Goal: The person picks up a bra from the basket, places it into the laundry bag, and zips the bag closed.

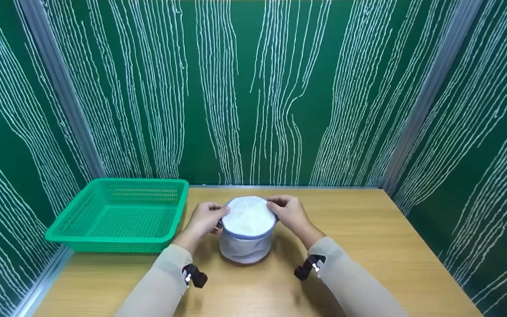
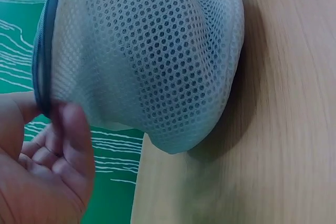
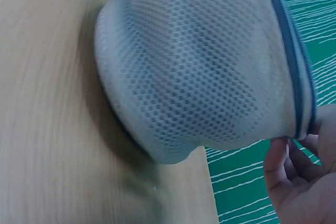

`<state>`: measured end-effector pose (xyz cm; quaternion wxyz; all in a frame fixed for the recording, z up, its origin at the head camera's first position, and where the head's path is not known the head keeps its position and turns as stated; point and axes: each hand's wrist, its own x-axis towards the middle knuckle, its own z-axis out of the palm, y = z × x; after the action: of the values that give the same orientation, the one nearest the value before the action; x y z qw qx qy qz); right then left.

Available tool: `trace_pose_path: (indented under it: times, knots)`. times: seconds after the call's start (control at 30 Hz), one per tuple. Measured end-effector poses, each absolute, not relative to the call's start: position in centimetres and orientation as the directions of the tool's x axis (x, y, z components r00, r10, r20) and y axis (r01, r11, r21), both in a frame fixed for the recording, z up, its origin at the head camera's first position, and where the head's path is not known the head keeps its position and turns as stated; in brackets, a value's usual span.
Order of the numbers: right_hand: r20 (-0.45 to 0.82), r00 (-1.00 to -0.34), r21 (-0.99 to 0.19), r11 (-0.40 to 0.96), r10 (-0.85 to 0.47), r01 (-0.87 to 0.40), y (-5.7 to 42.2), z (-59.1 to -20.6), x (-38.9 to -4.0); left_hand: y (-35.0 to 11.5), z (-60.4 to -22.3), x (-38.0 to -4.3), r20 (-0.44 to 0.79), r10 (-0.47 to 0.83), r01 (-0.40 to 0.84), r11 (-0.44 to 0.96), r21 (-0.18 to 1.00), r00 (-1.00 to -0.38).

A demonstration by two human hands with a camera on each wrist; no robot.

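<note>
Mesh bag: stood upright near the middle of the wooden table, between the two hands; its base appears to be rested on the wood, and its soft side is creased.
White top: faced upward and spread fairly flat, edged by a blue rim.
Left hand: placed at the bag's 9 o'clock; the rim is pinched between thumb and fingers.
Right hand: placed at the bag's 3 o'clock; the rim is pinched there too, the other fingers being loosely bent.
Green basket: set on the table at the bag's 9 o'clock, just beyond the left hand and apart from the bag.
Wrist cameras: one black device is worn at about 7 o'clock from the bag, the other at about 4 o'clock.
Green wall: seen at 12 o'clock, covered with wavy white lines.
Progress: the bag is judged to be already stood up and its top spread; release of the rim by both hands is not yet done. Whether a zip is closed along the rim cannot be told.
Writing: no brand, label or lettering can be read on bag, basket or devices; no letters are formed by the wall's lines.
</note>
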<state>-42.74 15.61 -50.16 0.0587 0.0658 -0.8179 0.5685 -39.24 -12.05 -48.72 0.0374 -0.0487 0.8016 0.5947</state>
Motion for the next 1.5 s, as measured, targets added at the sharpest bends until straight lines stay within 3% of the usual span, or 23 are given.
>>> trace_pose_path:
  times: [0.27,0.5,1.03,1.5]
  knots:
    - [0.181,-0.982,-0.883,0.430,-0.059,-0.189,15.6,-49.7,-43.0,-9.8,-46.7,-40.3,-0.074,-0.059,-0.093,0.453,0.887,-0.995]
    - [0.184,-0.982,-0.896,0.401,-0.052,-0.189,15.3,-49.5,-42.9,-8.0,-46.4,-41.1,-0.041,-0.020,-0.046,0.538,0.841,-0.999]
    - [0.049,-0.994,-0.950,0.302,-0.101,-0.077,14.7,-49.1,-44.6,-8.1,-47.6,-42.3,-0.026,0.001,-0.022,0.535,0.845,-1.000]
    - [-0.112,-0.924,-0.991,0.105,-0.365,0.079,13.8,-48.7,-46.4,-8.5,-48.0,-42.6,-0.015,0.039,0.007,0.507,0.862,-0.999]
